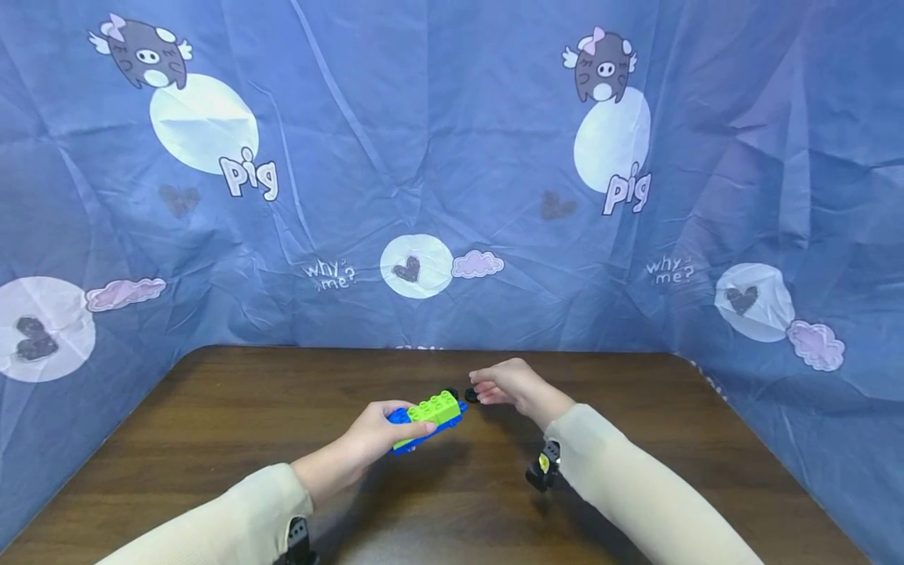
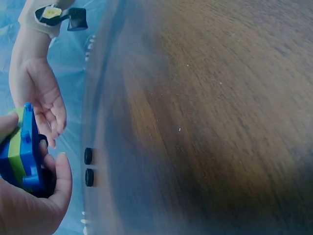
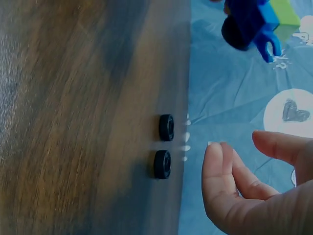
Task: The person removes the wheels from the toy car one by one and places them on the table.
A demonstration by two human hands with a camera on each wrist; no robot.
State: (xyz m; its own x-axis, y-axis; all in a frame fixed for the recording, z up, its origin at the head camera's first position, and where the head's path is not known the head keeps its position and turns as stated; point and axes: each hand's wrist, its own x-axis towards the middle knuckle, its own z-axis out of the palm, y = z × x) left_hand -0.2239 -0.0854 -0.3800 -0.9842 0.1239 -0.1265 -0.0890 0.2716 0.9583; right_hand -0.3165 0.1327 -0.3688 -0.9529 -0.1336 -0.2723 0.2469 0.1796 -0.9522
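Note:
My left hand [image 1: 369, 436] grips a toy vehicle of building blocks [image 1: 438, 410], thumb along its near side. It has a lime-green studded block on top and a blue base with a hook-like coupling [image 3: 268, 46] at one end. In the right wrist view a black wheel [image 3: 234, 33] shows on its underside. Two loose black wheels [image 3: 166, 127] stand on the table by its far edge. Beyond the vehicle's end, my right hand [image 1: 521, 386] hovers beside these wheels. Its thumb and bent fingers [image 3: 217, 169] are apart, with nothing between them.
The brown wooden table [image 1: 233, 416] runs up to a blue printed cloth [image 1: 438, 173] that hangs behind it and at both sides. A small black camera [image 1: 542, 467] is strapped at the right wrist, and another [image 1: 298, 541] at the left.

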